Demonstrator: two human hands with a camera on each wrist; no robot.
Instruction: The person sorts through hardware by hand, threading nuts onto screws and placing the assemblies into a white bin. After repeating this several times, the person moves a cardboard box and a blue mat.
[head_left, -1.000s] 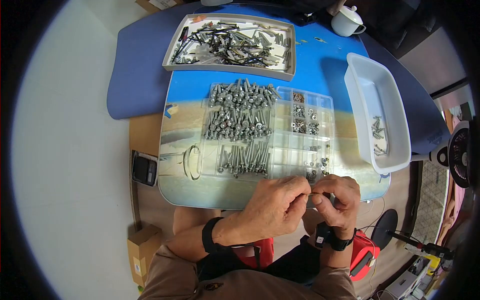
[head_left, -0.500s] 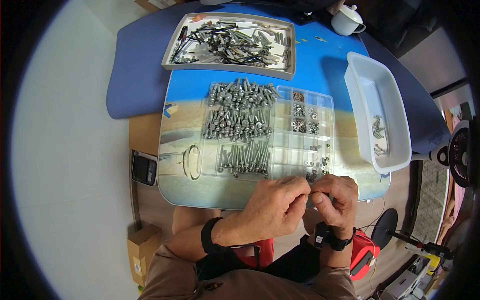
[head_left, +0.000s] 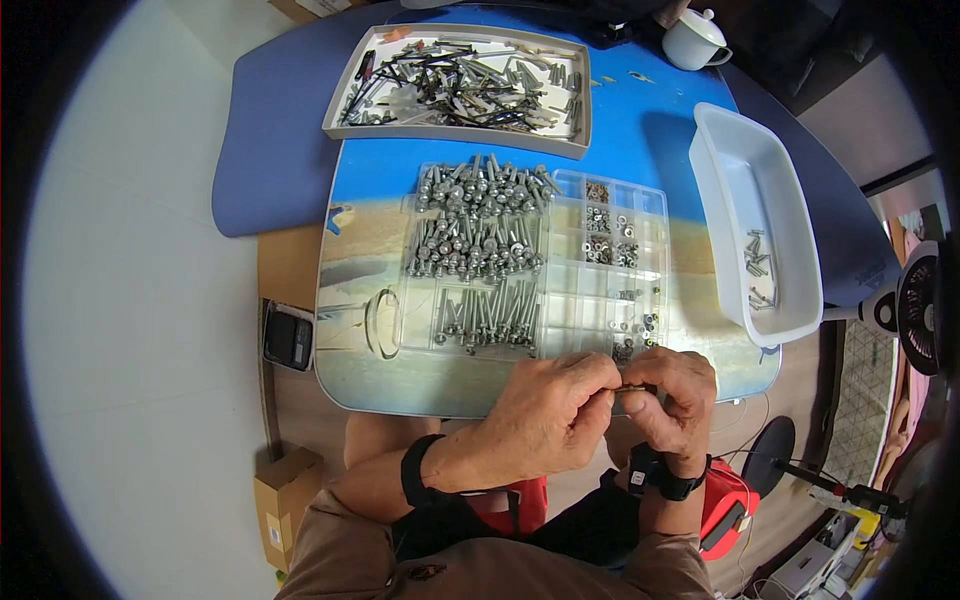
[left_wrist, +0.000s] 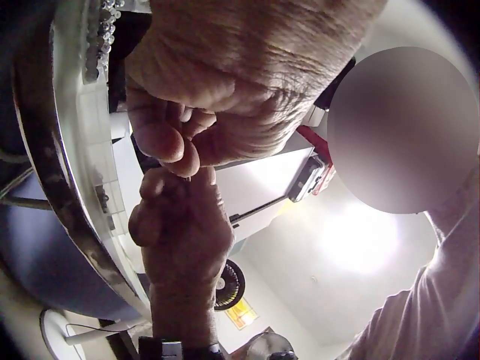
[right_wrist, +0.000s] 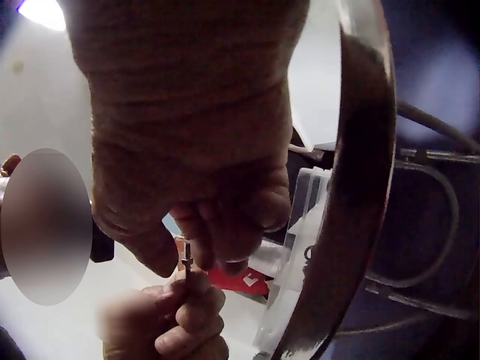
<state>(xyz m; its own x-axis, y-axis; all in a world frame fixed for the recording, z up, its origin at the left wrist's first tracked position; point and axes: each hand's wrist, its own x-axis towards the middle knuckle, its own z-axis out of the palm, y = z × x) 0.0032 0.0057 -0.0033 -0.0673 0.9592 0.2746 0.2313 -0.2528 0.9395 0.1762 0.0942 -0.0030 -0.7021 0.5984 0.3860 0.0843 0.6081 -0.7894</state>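
Both hands meet at the front edge of the table, fingertips close together around a small metal screw (right_wrist: 187, 253). A wider collar, like a nut, shows partway along it in the right wrist view. My left hand (head_left: 560, 408) pinches one end between thumb and forefinger. From the other side, my right hand (head_left: 675, 400) holds it with thumb and curled fingers. Just beyond the hands lies a clear compartment box (head_left: 575, 312) with nuts and washers in several cells. Its left part carries heaps of bolts (head_left: 480, 240).
A shallow white box (head_left: 335, 130) of mixed screws and cable ties stands at the back. To the right is a white plastic tub (head_left: 735, 170) with some screws inside. A lidded white mug (head_left: 695, 45) stands at the far right, and a fan (head_left: 918, 308) is beside the table.
More of the screw shows between the fingertips now than half a second ago. The right hand's fingers have shifted slightly on it; the left hand has stayed nearly still.
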